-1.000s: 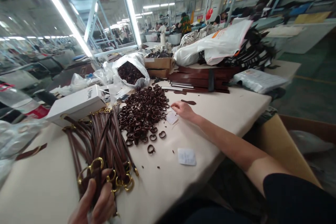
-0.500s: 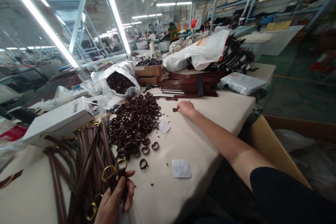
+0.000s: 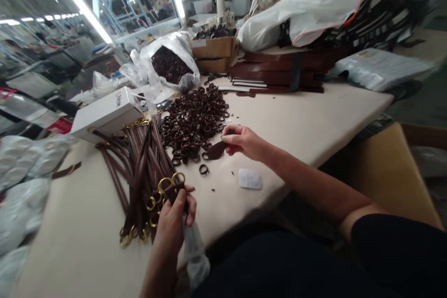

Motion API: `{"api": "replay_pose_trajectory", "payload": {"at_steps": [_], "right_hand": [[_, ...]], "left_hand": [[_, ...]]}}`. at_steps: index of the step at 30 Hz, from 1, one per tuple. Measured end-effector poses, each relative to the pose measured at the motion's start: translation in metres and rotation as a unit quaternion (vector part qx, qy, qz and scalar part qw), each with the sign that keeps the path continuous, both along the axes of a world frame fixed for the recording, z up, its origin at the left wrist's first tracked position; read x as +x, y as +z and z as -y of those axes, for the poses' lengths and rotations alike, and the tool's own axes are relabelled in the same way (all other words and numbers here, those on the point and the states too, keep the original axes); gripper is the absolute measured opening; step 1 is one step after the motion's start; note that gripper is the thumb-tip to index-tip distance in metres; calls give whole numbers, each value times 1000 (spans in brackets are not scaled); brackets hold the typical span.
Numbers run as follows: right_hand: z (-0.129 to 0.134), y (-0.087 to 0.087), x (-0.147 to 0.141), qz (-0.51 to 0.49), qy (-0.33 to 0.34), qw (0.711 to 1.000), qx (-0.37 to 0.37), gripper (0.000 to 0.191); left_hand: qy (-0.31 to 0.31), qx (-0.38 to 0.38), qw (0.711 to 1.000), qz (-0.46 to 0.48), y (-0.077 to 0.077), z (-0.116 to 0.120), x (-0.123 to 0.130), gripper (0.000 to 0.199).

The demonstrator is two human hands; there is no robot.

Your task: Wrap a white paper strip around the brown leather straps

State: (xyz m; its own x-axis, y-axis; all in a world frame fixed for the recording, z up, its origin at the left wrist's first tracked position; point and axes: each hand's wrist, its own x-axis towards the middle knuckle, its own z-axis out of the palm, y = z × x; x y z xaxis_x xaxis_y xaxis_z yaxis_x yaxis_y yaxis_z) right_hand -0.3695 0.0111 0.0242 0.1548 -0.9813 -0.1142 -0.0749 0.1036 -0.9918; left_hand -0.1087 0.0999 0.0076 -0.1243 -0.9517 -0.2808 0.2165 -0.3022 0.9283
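My left hand (image 3: 176, 214) is closed on dark brown leather straps (image 3: 171, 192) with two gold rings (image 3: 179, 178) standing up above the thumb. In the fingers of my right hand (image 3: 240, 142) is a dark brown leather piece (image 3: 216, 150), flat with a rounded end, pointing left over the table. Just behind that piece lies a heap of small brown leather loops (image 3: 197, 114). Beside my left hand spreads a bundle of brown leather straps (image 3: 139, 163) with gold rings at their ends. A single loop (image 3: 204, 169) sits apart, in front of the heap.
A white paper slip (image 3: 250, 179) lies on the pale tabletop (image 3: 272, 116). Behind the heap are a bag of loops (image 3: 171, 65), a cardboard box (image 3: 213, 51) and stacked brown strips (image 3: 272, 72). A white box (image 3: 106, 114) stands left; an open carton (image 3: 394, 172) is beyond the right edge.
My right hand has come back from the far side of the table towards my left hand, carrying the leather piece. My left hand keeps its hold. The camera has tilted down.
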Motion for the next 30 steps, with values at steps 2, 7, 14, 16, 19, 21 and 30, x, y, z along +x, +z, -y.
{"api": "replay_pose_trajectory", "payload": {"at_steps": [2,7,14,16,19,21,30], "right_hand": [[-27,-6,32,171,29,984,48,32],[-62,-18,78,233,48,967,90,36],[-71,-28,94,232,68,968,74,33],[-75,-32,98,270,74,957,71,36],[-83,-39,107,291,89,952,22,42],[-88,-41,112,261,96,959,-51,35],[-72,-26,91,-289,40,853,-432,22]], "left_hand": [[-3,-9,1000,-2,3,-4,-3,41],[9,-34,999,9,5,-15,-2,43],[58,-11,998,24,3,-18,8,39],[59,-4,998,17,3,-18,9,36],[54,3,998,-6,3,-19,6,32],[37,10,999,-14,3,-20,1,31],[38,-22,999,7,4,-22,-2,40]]}}
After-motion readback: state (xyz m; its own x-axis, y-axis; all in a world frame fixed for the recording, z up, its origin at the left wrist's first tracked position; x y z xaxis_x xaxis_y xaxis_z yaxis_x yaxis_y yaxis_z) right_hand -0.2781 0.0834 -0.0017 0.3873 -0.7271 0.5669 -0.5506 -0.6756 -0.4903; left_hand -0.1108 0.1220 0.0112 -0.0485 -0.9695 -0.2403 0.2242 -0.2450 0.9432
